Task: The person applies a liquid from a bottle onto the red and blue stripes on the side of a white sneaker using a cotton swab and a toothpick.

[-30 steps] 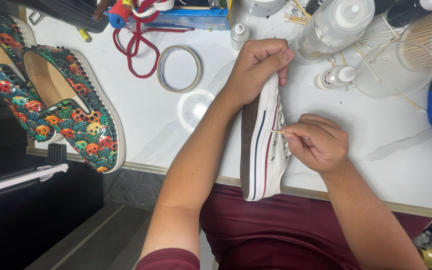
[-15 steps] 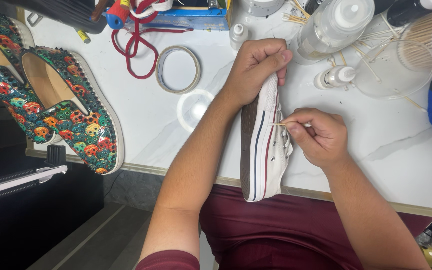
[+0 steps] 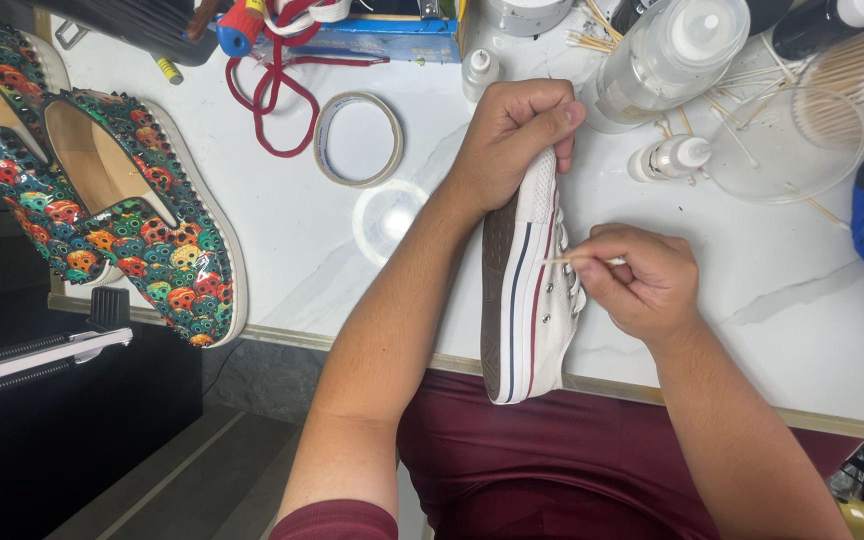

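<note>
The white marble-look table (image 3: 802, 330) carries a pair of studded multicolour shoes (image 3: 142, 230) off to one side, and at its near edge lies the white sneaker (image 3: 527, 300), on its side, toe away. The left hand (image 3: 512, 135) is closed firmly round the toe, pinning it. The right hand (image 3: 642, 280) pinches a thin wooden stick (image 3: 564, 261), tip touching the striped sole edge midway along; how much is cleaned can't be judged.

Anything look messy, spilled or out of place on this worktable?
Loose wooden sticks lie scattered around the bottles at the top right, outside their container. Nothing looks spilled or damaged.
</note>
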